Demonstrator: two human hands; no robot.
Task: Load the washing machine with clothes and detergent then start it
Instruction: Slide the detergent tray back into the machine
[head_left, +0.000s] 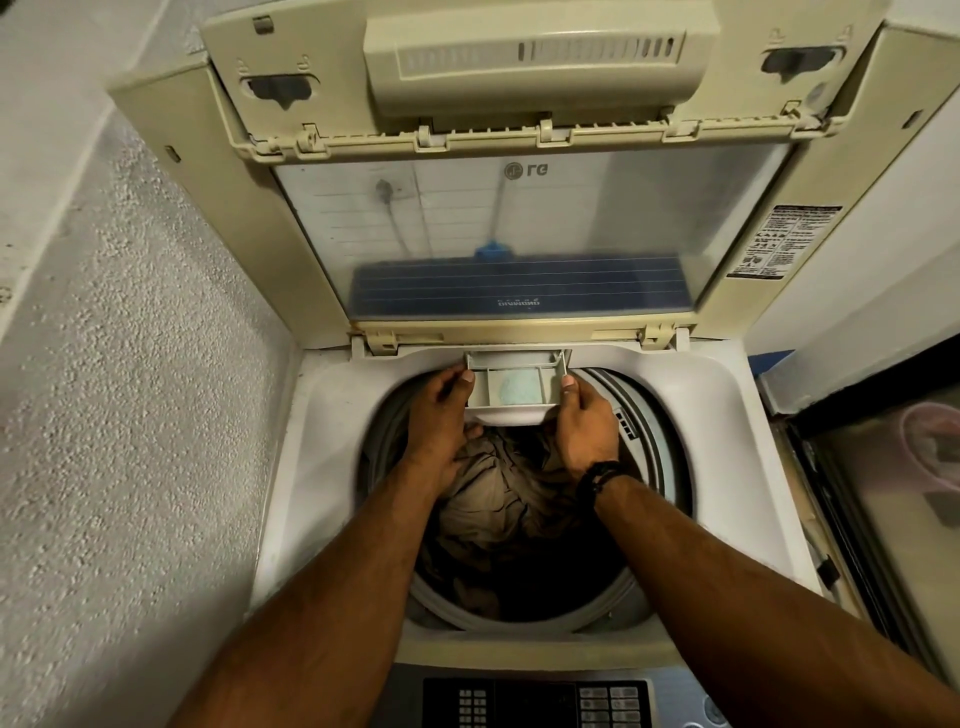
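Observation:
A top-loading washing machine (332, 467) stands with its lid (498, 244) raised. Brown and dark clothes (498, 493) fill the drum. At the drum's far rim a grey detergent drawer (550, 384) is pulled out, with pale blue-white powder in its middle compartment. My left hand (441, 415) grips the drawer's left side, thumb on its edge. My right hand (584, 421), a dark band on its wrist, grips the drawer's right side. Both forearms reach over the drum.
The control panel (535, 701) with several buttons lies at the near edge. A rough white wall (130, 415) is close on the left. On the right stands a dark-topped unit (883, 493) holding a pink container (930, 441).

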